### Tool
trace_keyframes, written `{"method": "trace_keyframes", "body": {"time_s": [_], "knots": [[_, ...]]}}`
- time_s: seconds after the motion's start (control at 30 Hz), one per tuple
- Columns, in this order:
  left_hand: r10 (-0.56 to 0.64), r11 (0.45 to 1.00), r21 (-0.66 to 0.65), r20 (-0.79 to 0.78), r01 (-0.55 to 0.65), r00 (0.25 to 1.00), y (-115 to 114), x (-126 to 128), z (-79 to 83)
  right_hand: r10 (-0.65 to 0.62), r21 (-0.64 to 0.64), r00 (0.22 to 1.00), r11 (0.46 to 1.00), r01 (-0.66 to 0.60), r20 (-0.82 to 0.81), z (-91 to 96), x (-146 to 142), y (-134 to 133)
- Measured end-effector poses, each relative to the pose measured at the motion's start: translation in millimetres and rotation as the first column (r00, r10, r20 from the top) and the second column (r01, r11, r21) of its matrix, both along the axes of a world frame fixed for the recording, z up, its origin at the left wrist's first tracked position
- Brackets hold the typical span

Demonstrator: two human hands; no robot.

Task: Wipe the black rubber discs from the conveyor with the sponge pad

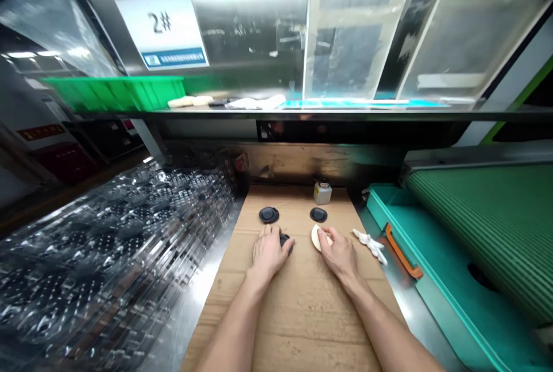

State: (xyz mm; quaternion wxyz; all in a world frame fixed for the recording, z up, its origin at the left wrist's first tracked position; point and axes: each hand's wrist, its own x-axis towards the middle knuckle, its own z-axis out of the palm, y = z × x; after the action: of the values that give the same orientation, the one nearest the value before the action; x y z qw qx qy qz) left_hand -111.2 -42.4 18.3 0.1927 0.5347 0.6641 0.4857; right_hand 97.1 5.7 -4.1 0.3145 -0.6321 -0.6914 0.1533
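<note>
My left hand (268,252) rests on the cardboard sheet (298,303), its fingers closed over a small black round part (286,239) that is mostly hidden. My right hand (337,251) pinches a pale cream disc (317,236) and holds it tilted just above the cardboard. Two more black round parts lie beyond the hands: one (268,215) ahead of my left hand, one (318,215) ahead of my right hand. A small white bottle with a dark cap (322,192) stands at the far edge of the cardboard.
A crumpled white cloth (370,244) lies right of my right hand. A teal tray with an orange handle (402,251) and a green ribbed conveyor (488,234) fill the right. Stacked clear plastic trays (112,245) lie left. A green bin (116,93) sits on the shelf above.
</note>
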Motion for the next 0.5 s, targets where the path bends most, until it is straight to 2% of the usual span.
{"method": "trace_keyframes", "body": {"time_s": [0.1, 0.17, 0.23, 0.3, 0.5], "knots": [[-0.052, 0.998, 0.043, 0.034, 0.05, 0.998, -4, -2, -5.9, 0.02, 0.006, 0.999, 1.0, -0.02, -0.026, -0.7, -1, 1], [-0.134, 0.991, 0.007, -0.024, 0.134, 0.991, -7, -6, -6.7, 0.025, 0.007, 0.999, 1.0, -0.025, -0.032, 0.0, -2, 1], [-0.224, 0.974, -0.041, -0.068, 0.222, 0.972, -7, -12, -4.3, 0.029, 0.011, 0.999, 1.0, -0.029, -0.03, 1.9, -2, 1], [-0.264, 0.964, -0.058, -0.072, 0.26, 0.962, 0, -21, 2.0, 0.023, 0.024, 0.999, 0.999, -0.022, -0.023, 3.9, -2, 0], [-0.112, 0.993, -0.064, -0.227, 0.1, 0.967, 51, -59, 34.0, 0.027, 0.039, 1.0, 0.999, -0.027, -0.002, 7.2, -2, -1]]}}
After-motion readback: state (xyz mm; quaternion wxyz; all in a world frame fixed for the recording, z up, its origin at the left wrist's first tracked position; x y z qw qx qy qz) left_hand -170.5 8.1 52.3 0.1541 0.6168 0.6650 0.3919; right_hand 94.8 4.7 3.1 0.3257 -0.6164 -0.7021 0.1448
